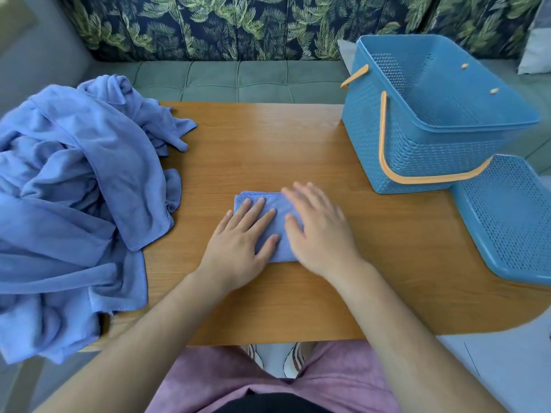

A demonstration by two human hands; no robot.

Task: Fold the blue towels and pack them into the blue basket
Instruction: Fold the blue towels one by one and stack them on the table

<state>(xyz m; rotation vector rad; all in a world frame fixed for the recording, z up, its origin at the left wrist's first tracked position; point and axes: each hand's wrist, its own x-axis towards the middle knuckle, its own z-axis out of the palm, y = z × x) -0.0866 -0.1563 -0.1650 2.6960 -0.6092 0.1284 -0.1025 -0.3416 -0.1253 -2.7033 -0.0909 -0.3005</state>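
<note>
Wooden surface (268, 138) before a green sofa (238, 79). Left: heaped towels (74, 189), cut off by the frame edge. Centre: folded towel (278, 204) on the surface, partly hidden under left hand (238, 248) and right hand (319, 231); fingers (252, 214) straight, pressing flat, gripping nothing. Right: basket (417, 129), well apart; lid (512, 219) cropped.

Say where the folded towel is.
Head view: the folded towel lies on the table under the left hand and right hand, between the towel pile at left and the blue basket at right.

Both grips (238, 245) (320, 231) seemingly flat on towel (271, 201)
</note>
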